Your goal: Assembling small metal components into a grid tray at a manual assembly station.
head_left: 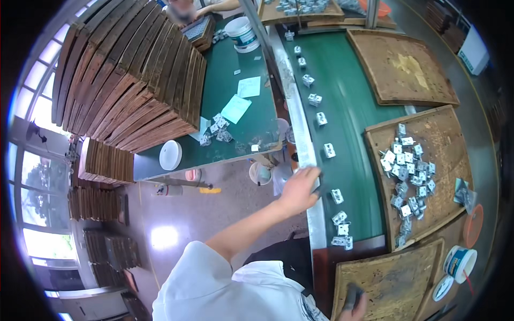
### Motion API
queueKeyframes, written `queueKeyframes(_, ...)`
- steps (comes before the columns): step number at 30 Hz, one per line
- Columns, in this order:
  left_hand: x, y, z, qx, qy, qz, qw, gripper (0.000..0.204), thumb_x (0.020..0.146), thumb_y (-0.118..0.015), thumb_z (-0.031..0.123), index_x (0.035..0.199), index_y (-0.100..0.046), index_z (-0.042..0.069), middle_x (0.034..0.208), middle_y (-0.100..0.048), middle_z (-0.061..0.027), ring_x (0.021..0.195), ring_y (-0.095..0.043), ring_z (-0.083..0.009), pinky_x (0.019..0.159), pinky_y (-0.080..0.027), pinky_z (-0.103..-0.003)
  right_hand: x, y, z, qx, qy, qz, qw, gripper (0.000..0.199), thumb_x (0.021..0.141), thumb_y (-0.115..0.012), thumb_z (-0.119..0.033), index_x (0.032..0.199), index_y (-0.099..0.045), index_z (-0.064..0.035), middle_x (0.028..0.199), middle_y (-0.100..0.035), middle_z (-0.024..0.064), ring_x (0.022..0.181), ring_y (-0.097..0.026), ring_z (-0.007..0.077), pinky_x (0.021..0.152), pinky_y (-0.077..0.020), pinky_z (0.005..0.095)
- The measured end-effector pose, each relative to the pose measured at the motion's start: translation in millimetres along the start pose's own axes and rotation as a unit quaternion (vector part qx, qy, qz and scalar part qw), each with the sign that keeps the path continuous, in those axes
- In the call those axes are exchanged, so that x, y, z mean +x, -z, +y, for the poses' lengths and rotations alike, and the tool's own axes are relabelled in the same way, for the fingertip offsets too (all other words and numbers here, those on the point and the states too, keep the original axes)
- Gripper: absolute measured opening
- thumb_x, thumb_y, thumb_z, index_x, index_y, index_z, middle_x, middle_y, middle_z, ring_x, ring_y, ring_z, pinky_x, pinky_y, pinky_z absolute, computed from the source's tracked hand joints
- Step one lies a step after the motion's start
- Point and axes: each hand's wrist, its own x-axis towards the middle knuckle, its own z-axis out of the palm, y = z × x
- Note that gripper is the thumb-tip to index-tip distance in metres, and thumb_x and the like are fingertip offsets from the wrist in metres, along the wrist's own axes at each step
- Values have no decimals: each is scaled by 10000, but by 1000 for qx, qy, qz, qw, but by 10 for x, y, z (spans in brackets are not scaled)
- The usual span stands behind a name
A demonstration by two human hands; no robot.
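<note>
My left hand (301, 188) reaches out to the metal side rail (300, 134) of a green conveyor belt (353, 107); its fingers curl over the rail edge, blurred, and whether they hold anything is unclear. Small silver metal parts (329, 150) lie in a line along the belt, the nearest (337, 196) just right of that hand. My right hand (356, 306) shows only partly at the bottom edge, closed on a small dark object (352, 295) over a worn wooden tray (391, 278). A second wooden tray (450, 134) holds a pile of the same metal parts (409, 176).
A tall stack of wooden trays (128, 80) stands on a green table (235, 69) with papers, loose parts and a white bucket (242, 33). Another person (184, 9) is at the far end. An empty tray (401, 67), white tubs (459, 263) and an orange lid (473, 226) sit right.
</note>
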Motion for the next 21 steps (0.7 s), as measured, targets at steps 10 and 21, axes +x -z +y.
queueKeyframes(10, 1612, -41, 10, 68, -64, 106, 990, 630, 743, -768, 224, 1265, -458, 57, 1289, -381, -267, 1159, -408, -447, 974, -410, -487, 92, -657, -2004, -198, 409, -234, 859, 611, 737, -774, -294, 1168, -474, 19, 1220, -483, 300, 1110, -464, 479, 948, -413, 523)
queueKeyframes(21, 2869, -180, -702, 69, 49, 35, 996, 726, 712, -715, 466, 1347, -494, 195, 1349, -401, -159, 1252, -375, -407, 1047, -335, -492, -14, -1060, -2079, -83, 308, -198, 927, 740, 712, -797, -211, 1283, -392, 28, 1334, -360, 339, 1234, -378, 494, 1030, -368, 513)
